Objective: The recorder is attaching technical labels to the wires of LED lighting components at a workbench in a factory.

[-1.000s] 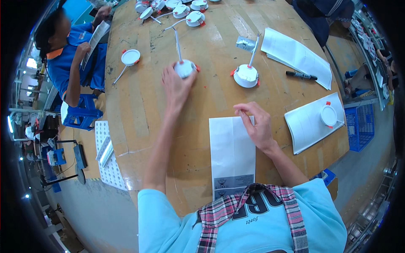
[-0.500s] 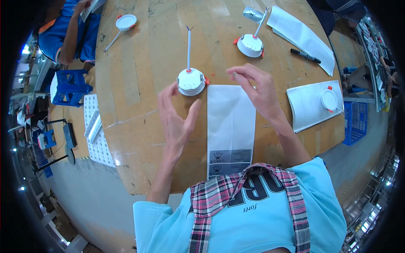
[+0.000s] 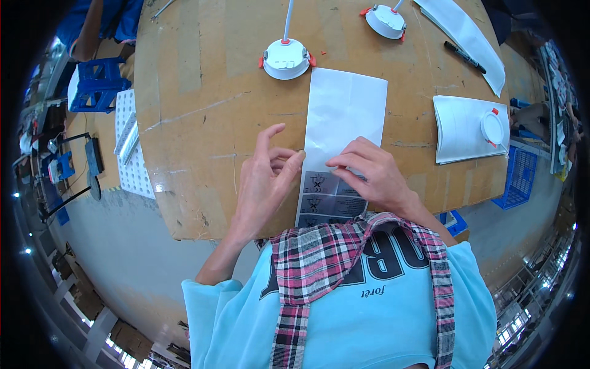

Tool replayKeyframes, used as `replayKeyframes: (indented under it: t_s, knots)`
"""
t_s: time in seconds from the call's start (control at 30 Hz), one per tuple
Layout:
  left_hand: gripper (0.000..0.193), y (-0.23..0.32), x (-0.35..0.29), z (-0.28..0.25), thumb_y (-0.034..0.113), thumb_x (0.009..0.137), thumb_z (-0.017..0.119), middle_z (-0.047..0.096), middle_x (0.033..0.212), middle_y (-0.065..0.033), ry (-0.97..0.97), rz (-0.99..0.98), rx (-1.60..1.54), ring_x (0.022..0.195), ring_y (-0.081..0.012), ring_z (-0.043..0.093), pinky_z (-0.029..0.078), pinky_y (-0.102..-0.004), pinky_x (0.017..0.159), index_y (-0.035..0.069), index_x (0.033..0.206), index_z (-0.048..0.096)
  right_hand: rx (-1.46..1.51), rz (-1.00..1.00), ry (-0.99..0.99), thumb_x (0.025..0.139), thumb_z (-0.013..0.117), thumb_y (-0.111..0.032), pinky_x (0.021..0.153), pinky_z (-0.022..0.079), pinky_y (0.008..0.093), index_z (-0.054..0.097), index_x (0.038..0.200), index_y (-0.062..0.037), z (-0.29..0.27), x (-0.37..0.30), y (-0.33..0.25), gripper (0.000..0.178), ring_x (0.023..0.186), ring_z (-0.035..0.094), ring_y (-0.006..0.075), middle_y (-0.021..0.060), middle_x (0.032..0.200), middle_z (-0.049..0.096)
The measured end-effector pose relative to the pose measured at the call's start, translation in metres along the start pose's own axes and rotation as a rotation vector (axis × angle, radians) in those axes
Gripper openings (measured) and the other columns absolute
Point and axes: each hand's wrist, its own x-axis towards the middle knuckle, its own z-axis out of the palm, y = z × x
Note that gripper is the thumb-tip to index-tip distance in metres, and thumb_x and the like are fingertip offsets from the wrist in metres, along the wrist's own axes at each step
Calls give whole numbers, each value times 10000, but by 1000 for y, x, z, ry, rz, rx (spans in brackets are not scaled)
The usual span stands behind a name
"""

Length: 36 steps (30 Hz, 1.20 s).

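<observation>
A white backing sheet (image 3: 345, 114) with rows of grey printed labels (image 3: 314, 182) at its near end lies in front of me. My left hand (image 3: 267, 175) is at the sheet's left edge, index finger raised apart from the thumb and the other fingers bent; it holds nothing visible. Over the upper labels, my right hand (image 3: 372, 175) has its thumb and index finger drawn close in a pinch. Whether a label is between them I cannot make out. Beyond the sheet stands a round white downlight (image 3: 286, 59) with red-tipped clips, its white cable pointing up.
A second downlight (image 3: 386, 22) stands at the far right, near a black marker (image 3: 464, 57) and a long white sheet (image 3: 470, 37). At right, a white paper stack (image 3: 452, 129) carries another round light (image 3: 492, 128). A blue stool (image 3: 98, 85) and a co-worker's arm (image 3: 90, 31) are at left.
Both hands have come back from beside the downlight to the labelled near end of the sheet. My view has tilted nearer, so the table's things sit higher in the picture.
</observation>
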Motion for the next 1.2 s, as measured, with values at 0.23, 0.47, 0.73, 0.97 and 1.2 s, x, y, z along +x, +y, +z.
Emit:
replayKeyframes:
  t_s: [0.23, 0.47, 0.73, 0.97, 1.2]
  knots:
    - [492, -24, -1, 4, 163, 901, 604, 677, 716, -111, -228, -83, -70, 688, -138, 655, 515, -282, 643, -40, 1305, 409, -170, -95, -23, 708, 733, -134, 641, 471, 330, 641, 834, -66, 15, -2, -8, 170, 771, 548, 217, 42, 793, 537]
    - [489, -24, -4, 11, 130, 899, 587, 639, 639, -71, -166, -151, -353, 646, -66, 590, 477, -244, 603, -40, 1322, 410, -311, -137, 34, 671, 750, -172, 635, 470, 306, 631, 829, -81, 25, 3, -14, 218, 785, 530, 198, 24, 794, 525]
    - [528, -23, -4, 12, 81, 861, 589, 553, 562, -6, -141, -77, -199, 568, -33, 476, 391, -220, 537, -28, 1347, 411, -374, -152, 36, 671, 726, -176, 604, 473, 305, 598, 775, -84, 26, 6, -18, 189, 781, 534, 202, 34, 776, 512]
    - [537, -15, -10, 13, 23, 837, 589, 535, 560, 21, -107, -89, -168, 556, -21, 464, 375, -198, 533, -14, 1347, 426, -375, -145, 122, 677, 713, -205, 600, 480, 294, 579, 753, -77, 36, -2, -18, 200, 793, 537, 197, 35, 777, 506]
    - [552, -14, -9, 17, 15, 841, 573, 546, 573, 22, -112, -89, -184, 557, -21, 471, 383, -198, 533, -9, 1367, 405, -446, -175, 83, 678, 705, -219, 570, 478, 293, 572, 732, -72, 32, -3, -16, 205, 792, 532, 186, 46, 756, 506]
